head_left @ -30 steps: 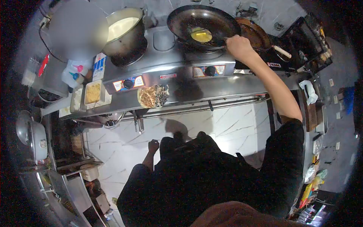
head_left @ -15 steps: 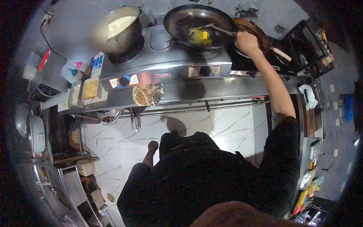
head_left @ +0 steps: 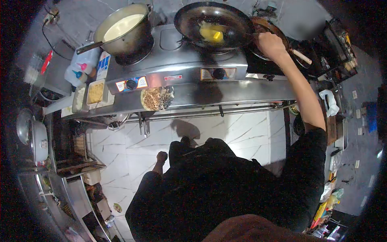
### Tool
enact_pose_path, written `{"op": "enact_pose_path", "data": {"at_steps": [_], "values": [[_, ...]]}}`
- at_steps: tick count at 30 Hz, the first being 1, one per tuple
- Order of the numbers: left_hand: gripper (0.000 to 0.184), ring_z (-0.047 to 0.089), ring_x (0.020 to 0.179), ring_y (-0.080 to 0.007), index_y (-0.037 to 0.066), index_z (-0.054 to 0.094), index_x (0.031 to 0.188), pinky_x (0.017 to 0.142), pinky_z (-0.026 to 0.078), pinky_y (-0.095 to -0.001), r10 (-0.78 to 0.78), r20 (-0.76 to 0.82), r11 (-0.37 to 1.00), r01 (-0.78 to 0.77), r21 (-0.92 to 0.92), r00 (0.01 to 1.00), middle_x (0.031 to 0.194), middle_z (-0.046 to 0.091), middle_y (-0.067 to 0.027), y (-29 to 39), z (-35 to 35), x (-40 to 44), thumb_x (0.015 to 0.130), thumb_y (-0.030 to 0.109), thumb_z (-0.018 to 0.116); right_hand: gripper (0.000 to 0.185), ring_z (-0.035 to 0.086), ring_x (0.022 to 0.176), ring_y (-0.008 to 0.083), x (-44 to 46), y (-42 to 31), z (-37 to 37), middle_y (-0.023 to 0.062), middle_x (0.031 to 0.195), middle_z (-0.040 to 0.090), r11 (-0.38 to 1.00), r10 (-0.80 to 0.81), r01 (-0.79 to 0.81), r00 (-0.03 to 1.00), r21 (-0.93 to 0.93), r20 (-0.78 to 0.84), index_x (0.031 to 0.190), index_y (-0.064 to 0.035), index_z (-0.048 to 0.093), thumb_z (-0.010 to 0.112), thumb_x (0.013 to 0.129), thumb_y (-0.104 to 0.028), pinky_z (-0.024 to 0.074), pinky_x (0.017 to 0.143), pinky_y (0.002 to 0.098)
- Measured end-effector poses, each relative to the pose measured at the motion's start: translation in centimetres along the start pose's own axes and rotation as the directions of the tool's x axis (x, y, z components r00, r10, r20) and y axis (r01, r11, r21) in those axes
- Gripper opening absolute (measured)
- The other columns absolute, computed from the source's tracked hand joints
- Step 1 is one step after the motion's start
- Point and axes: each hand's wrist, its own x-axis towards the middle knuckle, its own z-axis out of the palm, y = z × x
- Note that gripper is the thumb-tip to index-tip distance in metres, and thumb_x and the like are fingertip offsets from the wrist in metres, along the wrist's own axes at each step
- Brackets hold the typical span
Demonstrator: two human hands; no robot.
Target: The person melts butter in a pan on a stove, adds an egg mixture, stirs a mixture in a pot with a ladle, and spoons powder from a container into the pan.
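Note:
My right hand (head_left: 271, 45) is closed at the right rim of a dark wok (head_left: 186, 25). What its fingers grip is hidden; no utensil shows in the wok. A yellow block like butter (head_left: 217, 36) lies in the wok, with paler yellow melt around it. Behind my right hand is a brown pan (head_left: 264, 25) with a light handle (head_left: 301, 57). My left hand (head_left: 162, 156) hangs low by my body, curled into a fist, with nothing visible in it.
A big pot (head_left: 133, 42) of pale liquid stands on the left burner. Squeeze bottles (head_left: 80, 75) and a tray of yellowish food (head_left: 96, 92) are left of it. A round piece with brown and dark bits (head_left: 157, 99) is at the stove's front edge, above the tiled floor (head_left: 133, 139).
The slim utensil that reached from my right hand into the wok is no longer visible. My right hand has shifted slightly right. The yellow block has moved a little; my left hand stays low.

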Motion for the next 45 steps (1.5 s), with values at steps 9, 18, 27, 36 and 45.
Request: {"op": "enact_pose_path", "data": {"at_steps": [9,18,27,36,45], "values": [[0.020,0.062,0.069,-0.0319,0.007,0.061,0.063,0.061,0.051,-0.0431,0.177,-0.214,0.970,-0.208,-0.129,0.961,0.072,0.062,-0.0144,1.0,-2.7,2.0,0.074,0.019,0.050,0.019,0.064,0.078,0.0355,-1.3,-0.8,-3.6,0.0208,0.081,0.063,0.984,-0.152,0.146,0.987,-0.098,-0.054,0.081,0.0004,0.064,0.048,0.077,-0.011,0.0530,0.066,0.0439],[0.026,0.061,0.080,-0.0343,0.007,0.066,0.073,0.072,0.049,-0.0439,-0.159,0.109,0.984,0.166,-0.057,0.981,0.080,0.063,-0.0185,0.5,-0.4,3.8,0.076,0.023,0.045,0.020,0.066,0.073,0.0308,3.1,-4.1,-3.4,0.0169,0.077,0.065,0.935,-0.288,0.248,0.948,-0.253,-0.135,0.080,-0.0032,0.066,0.050,0.078,-0.014,0.0547,0.062,0.0401],[0.020,0.062,0.075,-0.0313,0.006,0.065,0.075,0.065,0.051,-0.0430,-0.100,0.046,0.989,0.104,-0.102,0.994,0.082,0.064,-0.0158,-1.4,-0.7,-1.0,0.074,0.020,0.050,0.022,0.065,0.076,0.0320,4.7,-5.2,-4.7,0.0167,0.082,0.065,0.930,-0.312,0.276,0.942,-0.243,-0.124,0.084,-0.0047,0.066,0.048,0.078,-0.016,0.0543,0.065,0.0425],[0.020,0.060,0.086,-0.0285,0.006,0.062,0.085,0.070,0.050,-0.0458,-0.016,0.029,0.997,0.018,-0.078,0.999,0.092,0.063,-0.0124,-1.9,-0.1,0.5,0.075,0.023,0.059,0.022,0.066,0.078,0.0302,6.3,-7.1,-5.0,0.0145,0.083,0.066,0.928,-0.292,0.266,0.954,-0.261,-0.064,0.084,-0.0055,0.067,0.049,0.078,-0.018,0.0541,0.067,0.0422],[0.015,0.061,0.076,-0.0298,0.007,0.063,0.074,0.064,0.050,-0.0447,0.104,0.022,0.995,-0.104,0.009,0.994,0.082,0.063,-0.0137,-1.7,-0.7,2.5,0.073,0.020,0.055,0.021,0.066,0.077,0.0290,7.4,-8.5,-4.5,0.0146,0.081,0.066,0.929,-0.310,0.272,0.943,-0.251,-0.122,0.082,-0.0055,0.067,0.049,0.079,-0.016,0.0542,0.066,0.0406]]}}
